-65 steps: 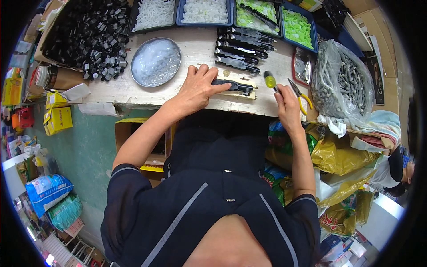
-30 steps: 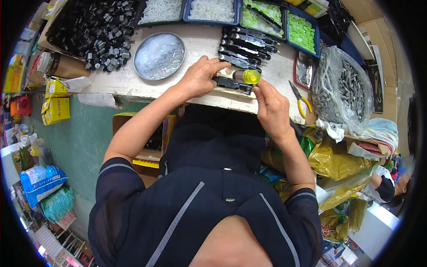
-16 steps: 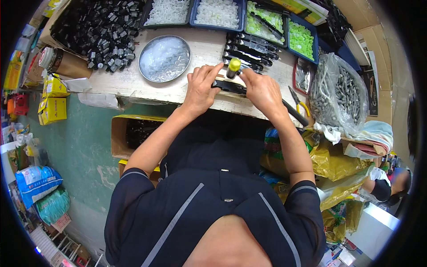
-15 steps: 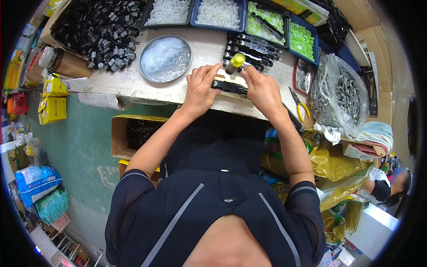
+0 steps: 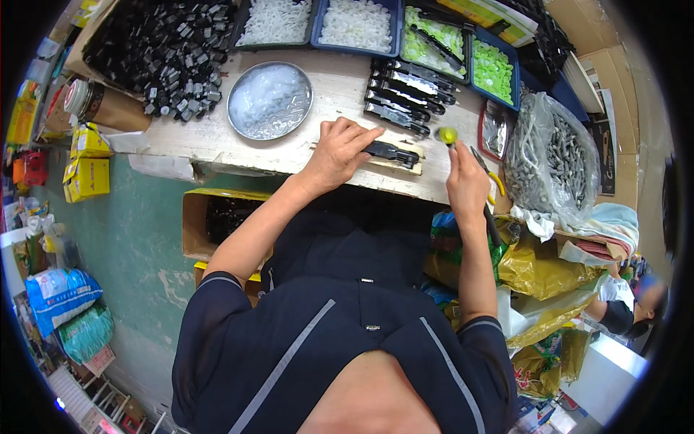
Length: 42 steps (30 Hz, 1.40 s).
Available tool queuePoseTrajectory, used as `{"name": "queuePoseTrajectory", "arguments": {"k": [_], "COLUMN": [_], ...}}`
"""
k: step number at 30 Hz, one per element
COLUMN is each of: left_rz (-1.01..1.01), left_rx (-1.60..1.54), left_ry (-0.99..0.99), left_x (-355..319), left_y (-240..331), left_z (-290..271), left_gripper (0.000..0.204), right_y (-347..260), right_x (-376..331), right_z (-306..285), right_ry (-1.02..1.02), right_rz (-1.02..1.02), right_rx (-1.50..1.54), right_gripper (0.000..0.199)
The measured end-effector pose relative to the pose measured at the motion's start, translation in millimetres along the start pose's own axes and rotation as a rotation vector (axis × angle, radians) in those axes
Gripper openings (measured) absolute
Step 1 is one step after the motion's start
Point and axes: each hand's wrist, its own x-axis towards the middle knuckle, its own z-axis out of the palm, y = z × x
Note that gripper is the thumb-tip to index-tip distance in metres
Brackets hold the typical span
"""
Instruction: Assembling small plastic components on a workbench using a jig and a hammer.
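On a pale wooden block (image 5: pixel 416 171) near the table's front edge lies a long black part (image 5: pixel 394 153). My left hand (image 5: pixel 338 153) grips its left end, thumb and fingers closed over it. To the right, my right hand (image 5: pixel 468 182) is closed round a small mallet (image 5: pixel 448 136) with a yellow-green face, held off the black part. The mallet's head is blurred and its handle is mostly hidden by the hand. Just behind the block, several similar black parts (image 5: pixel 405 94) lie in a stacked row.
A round metal dish (image 5: pixel 233 108) with clear, shiny contents stands left. Behind are trays of white pieces (image 5: pixel 354 23) and green pieces (image 5: pixel 491 71), and a heap of black pieces (image 5: pixel 184 65). Yellow-handled pliers (image 5: pixel 497 184) and a plastic bag of grey parts (image 5: pixel 553 155) lie right.
My right hand has moved right with the mallet, away from the block. My left hand has shifted slightly right and down, and more of the black part now shows.
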Motion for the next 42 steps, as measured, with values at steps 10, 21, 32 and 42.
{"name": "queuePoseTrajectory", "arguments": {"k": [10,21,32,42], "left_rz": [0.231,0.196,-0.782,-0.930], "left_rx": [-0.019,0.131,0.287,0.356], "left_ry": [0.059,0.146,0.829,0.635], "left_x": [46.6,71.4,-67.0,-63.9], "left_y": [-11.1,-19.6,-110.7,-146.0], "left_z": [2.8,25.0,-121.4,-141.2], "left_gripper": [0.034,0.011,0.020,0.037], "right_y": [58.2,20.5,30.5,4.2], "right_x": [-11.3,172.1,186.7,142.6], "right_z": [14.0,49.0,47.4,-25.3], "right_ry": [0.186,0.190,0.262,0.187], "right_rz": [-0.047,-0.197,-0.233,-0.250], "right_rx": [-0.080,-0.182,-0.050,0.360], "right_gripper": [0.022,0.022,0.026,0.021]}}
